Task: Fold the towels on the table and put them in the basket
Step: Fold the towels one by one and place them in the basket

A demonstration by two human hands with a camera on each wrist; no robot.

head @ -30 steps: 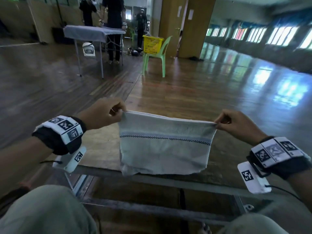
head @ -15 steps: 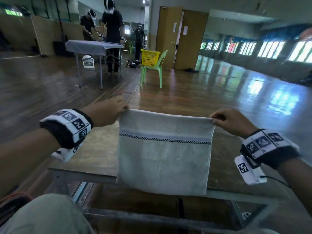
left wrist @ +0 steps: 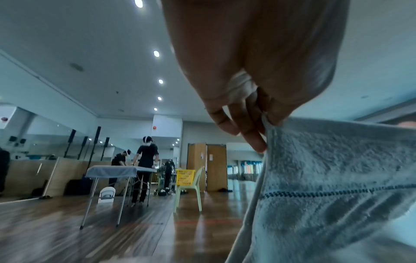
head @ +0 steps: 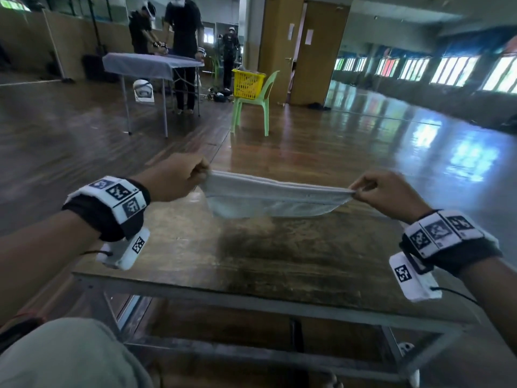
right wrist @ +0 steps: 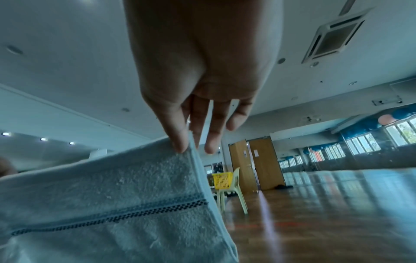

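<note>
The left hand [head: 173, 177] and right hand [head: 387, 193] are pinching the pale blue towel's [head: 275, 201] top corners, ideally keeping it taut while lowering it flat toward twelve o'clock on the counter [head: 279, 264].

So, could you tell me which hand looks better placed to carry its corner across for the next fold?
Neither clearly: the left hand and right hand each pinch a top corner of the towel, stretched level above the table.

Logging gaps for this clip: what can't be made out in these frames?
- Head view: towel far side hidden behind its near face.
- Yellow basket: contents too small to tell.
- Left wrist view: left hand thumb tip hidden by towel edge.
- Right wrist view: right hand thumb unseen.
</note>
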